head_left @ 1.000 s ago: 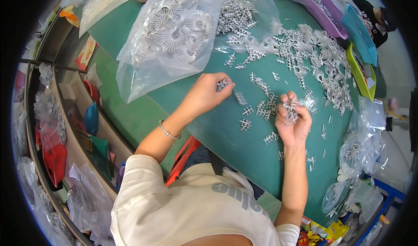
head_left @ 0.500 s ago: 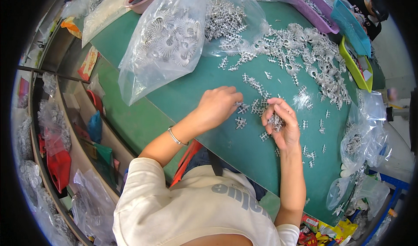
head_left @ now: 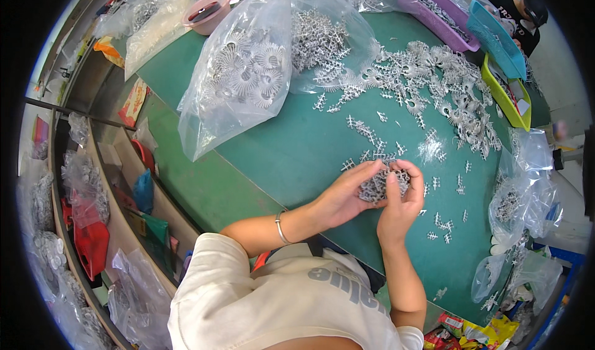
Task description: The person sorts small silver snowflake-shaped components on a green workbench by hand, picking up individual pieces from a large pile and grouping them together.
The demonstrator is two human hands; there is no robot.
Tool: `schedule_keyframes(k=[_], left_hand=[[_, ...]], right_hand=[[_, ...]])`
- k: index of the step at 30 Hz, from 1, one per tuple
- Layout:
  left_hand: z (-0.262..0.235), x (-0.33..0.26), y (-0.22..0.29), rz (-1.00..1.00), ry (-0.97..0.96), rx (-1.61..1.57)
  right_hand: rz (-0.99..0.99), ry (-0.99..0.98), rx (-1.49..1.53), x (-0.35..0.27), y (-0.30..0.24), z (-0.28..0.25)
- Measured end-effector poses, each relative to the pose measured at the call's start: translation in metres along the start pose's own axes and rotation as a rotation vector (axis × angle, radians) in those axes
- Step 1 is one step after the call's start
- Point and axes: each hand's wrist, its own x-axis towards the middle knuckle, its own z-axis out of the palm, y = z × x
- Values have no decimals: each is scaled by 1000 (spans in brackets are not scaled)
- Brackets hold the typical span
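Note:
A handful of small grey branched pieces (head_left: 374,190) sits cupped between my two hands. My left hand (head_left: 344,196) curves round the pile from the left, its fingers partly hidden by it. My right hand (head_left: 401,209) holds the other side, thumb against the pieces and fingers bent round them. Just beyond my fingers, more loose branched pieces (head_left: 368,131) lie in a short trail on the green table (head_left: 279,158). Several others (head_left: 442,224) are scattered to the right of my right wrist.
A clear plastic bag (head_left: 214,118) with spiky ring-shaped parts stands at the far left, beside a heap of branched pieces (head_left: 319,40). Grey parts (head_left: 462,102) spread across the back right. Purple (head_left: 427,21), blue (head_left: 496,40) and yellow-green baskets (head_left: 509,99) line the far edge, near another person (head_left: 527,15).
My left hand has moved right and nearer, from the loose pieces to meet my right hand. A larger cluster of pieces now shows between both palms.

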Motion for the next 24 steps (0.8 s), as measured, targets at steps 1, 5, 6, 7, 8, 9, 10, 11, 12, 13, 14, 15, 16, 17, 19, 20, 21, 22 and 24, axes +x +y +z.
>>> schedule_keyframes(k=[1,5,6,7,8,9,10,11,12,13,14,15,16,17,19,20,21,22,24], left_hand=[[0,1,-5,-10,26,-49],[6,6,-11,64,87,-144],[55,-2,13,-55,435,-204],[43,4,8,-49,322,-219],[22,9,0,-31,211,-232],[7,14,-5,-16,101,-247],[3,17,-6,-41,80,-268],[1,19,-5,-67,59,-287],[1,22,-3,-92,39,-306],[2,24,1,-114,50,-340],[4,26,9,-134,60,-373],[7,30,17,-159,67,-404],[7,36,28,-155,63,-503],[4,43,42,-65,62,-540],[4,65,85,217,120,-544],[14,74,110,401,202,-516],[25,81,131,584,262,-417],[35,82,151,718,200,-250],[57,84,180,852,176,-341]], right_hand=[[-123,-72,-165,-1,-1,1],[-454,-284,-625,-4,-6,3],[-497,-304,-667,-4,-5,2],[-539,-324,-709,-3,-3,0],[-538,-334,-660,-6,-5,0],[-568,-337,-644,-6,-8,-1],[-595,-336,-631,-6,-11,-2],[-624,-333,-615,-6,-13,-4],[-609,-305,-556,-7,-13,-6],[-594,-278,-496,-7,-12,-10],[-581,-251,-437,-7,-11,-14],[-561,-191,-351,-8,-8,-17],[-541,-131,-265,-10,-3,-20],[-519,-77,-173,-10,-2,-22],[-550,-18,-133,-9,-3,-24],[-561,-17,-143,-8,-2,-26],[-570,-16,-154,-9,-1,-27],[-567,-17,-155,-8,-1,-27],[-563,-19,-156,-7,-2,-26]])
